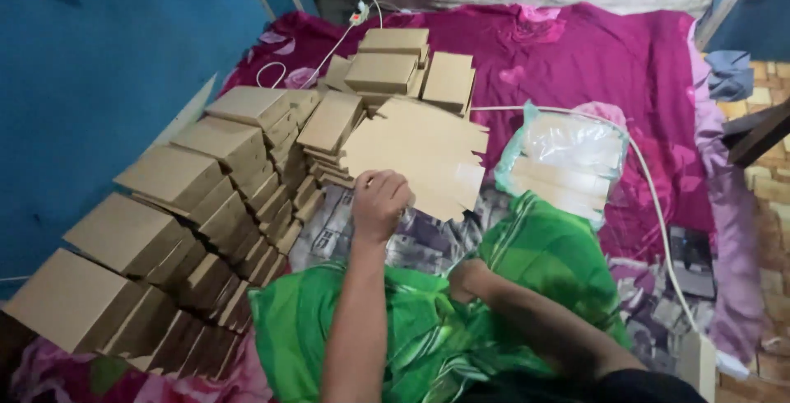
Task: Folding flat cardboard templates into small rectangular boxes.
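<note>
While the right hand [467, 278] rests low at centre on green cloth [428, 329], its fingers hidden so their state cannot be told, the left hand [380, 201] just above it has fingers closed on the lower edge of a flat cardboard sheet [420, 152] held up mid-frame. Rows of folded boxes [189, 205] fill the left. Right of the sheet lies a plastic bag [572, 156] on the magenta bed [576, 57].

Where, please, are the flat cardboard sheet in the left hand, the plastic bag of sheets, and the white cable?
flat cardboard sheet [424, 152], head view, middle of its face.
plastic bag [572, 144], head view, clear upper part.
white cable [654, 201], head view, mid-length.
</note>
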